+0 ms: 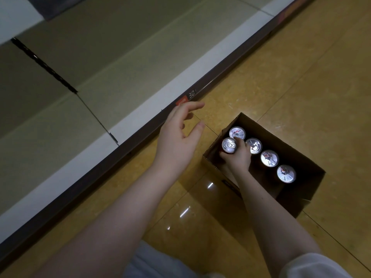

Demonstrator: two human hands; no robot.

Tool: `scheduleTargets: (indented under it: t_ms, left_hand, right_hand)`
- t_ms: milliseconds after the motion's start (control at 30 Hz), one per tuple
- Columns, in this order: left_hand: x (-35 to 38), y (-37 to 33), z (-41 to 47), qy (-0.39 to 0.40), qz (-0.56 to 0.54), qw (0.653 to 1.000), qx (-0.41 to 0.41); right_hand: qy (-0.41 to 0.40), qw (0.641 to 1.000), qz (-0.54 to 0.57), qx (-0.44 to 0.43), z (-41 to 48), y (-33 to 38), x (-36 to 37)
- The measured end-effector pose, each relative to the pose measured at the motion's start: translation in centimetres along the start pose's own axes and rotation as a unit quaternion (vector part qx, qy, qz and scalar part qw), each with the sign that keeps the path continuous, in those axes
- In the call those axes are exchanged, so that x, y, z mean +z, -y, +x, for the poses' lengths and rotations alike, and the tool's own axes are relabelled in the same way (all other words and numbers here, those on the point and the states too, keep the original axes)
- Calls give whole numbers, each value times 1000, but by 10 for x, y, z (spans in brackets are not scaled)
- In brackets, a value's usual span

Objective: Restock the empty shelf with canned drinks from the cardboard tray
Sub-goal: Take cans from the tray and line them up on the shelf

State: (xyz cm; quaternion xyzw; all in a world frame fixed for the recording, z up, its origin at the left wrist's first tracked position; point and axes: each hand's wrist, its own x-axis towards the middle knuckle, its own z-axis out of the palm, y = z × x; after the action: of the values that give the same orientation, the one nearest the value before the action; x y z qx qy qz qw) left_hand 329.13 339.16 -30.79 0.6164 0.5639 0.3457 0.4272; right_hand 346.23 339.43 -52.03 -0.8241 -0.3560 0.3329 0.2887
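A brown cardboard tray (307, 163) sits on the floor right of centre, holding several upright cans with silver tops. My right hand (236, 157) reaches into its left end and grips one can (229, 145) from the side. Other cans stand in a row behind, such as one (237, 133) at the far corner and one (286, 173) at the near right. My left hand (178, 135) hovers open, fingers spread, just in front of the shelf edge. The bare shelf (84, 93) runs diagonally across the upper left.
A dark price rail (230, 73) with an orange tag (181, 101) lines the shelf's front edge. A black slotted divider (44, 65) crosses the shelf. Glossy yellow floor tiles (301, 77) surround the tray. Pale clothing shows at the bottom.
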Motion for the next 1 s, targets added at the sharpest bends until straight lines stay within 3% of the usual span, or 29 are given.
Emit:
scheduleTargets:
  t_ms: [300,500,733,1000]
  left_hand:
    - [-2,3,-7,35,29,999,11]
    - [-31,-6,-12,72,42,996,26]
    - [-130,-41,-32,-13,9,998,55]
    - [-226,-62,-67,-133,-39,986,93]
  right_hand:
    - [-64,987,89,-116,-46,52,-43]
    - [-29,953,214,-212,-105,129,-70]
    - [41,903,262,-339,-166,229,-73]
    - [147,843,306,-418,-241,323,-48]
